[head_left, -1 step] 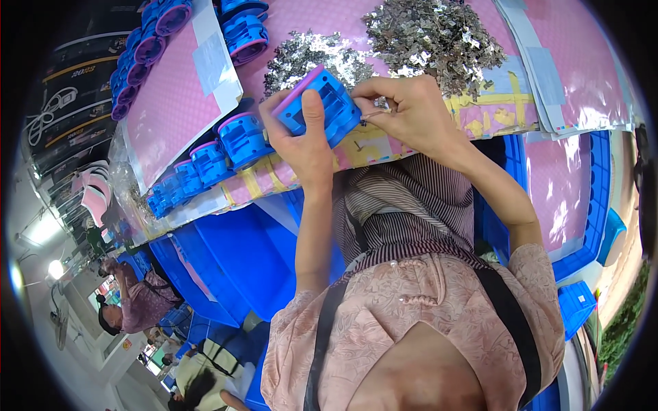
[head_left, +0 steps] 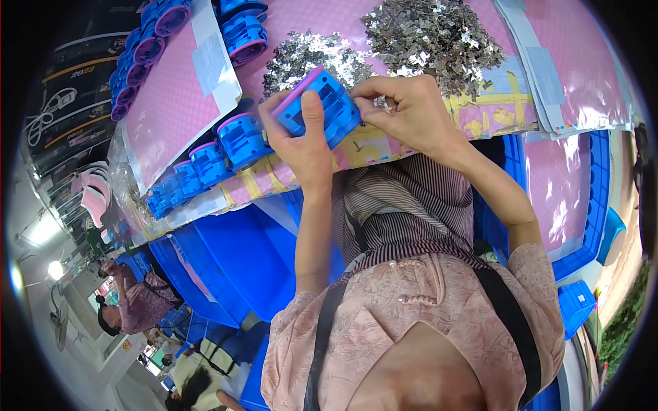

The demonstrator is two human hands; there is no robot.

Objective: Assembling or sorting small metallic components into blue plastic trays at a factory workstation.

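My left hand (head_left: 306, 147) grips a blue plastic housing with a pink rim (head_left: 327, 106), holding it tilted above the table's near edge, the thumb lying across its front. My right hand (head_left: 411, 113) is at the housing's right side, thumb and forefinger pinched together against its edge. Something small and shiny shows behind those fingertips, like the metal pieces on the table; most of it is hidden. Just beyond the hands lie a bright pile of small metal clips (head_left: 305, 58) and a larger, darker pile of clips (head_left: 435, 41).
More blue housings (head_left: 240, 140) line the near edge on the left, and others (head_left: 147, 48) stand farther back. Taped card sheets (head_left: 538, 68) lie at the right. Below the table are blue bins (head_left: 240, 253). Another person (head_left: 144, 301) sits off to the left.
My right fingers have closed in slightly, and less of the shiny metal shows between them. The left hand and the housing have stayed practically still.
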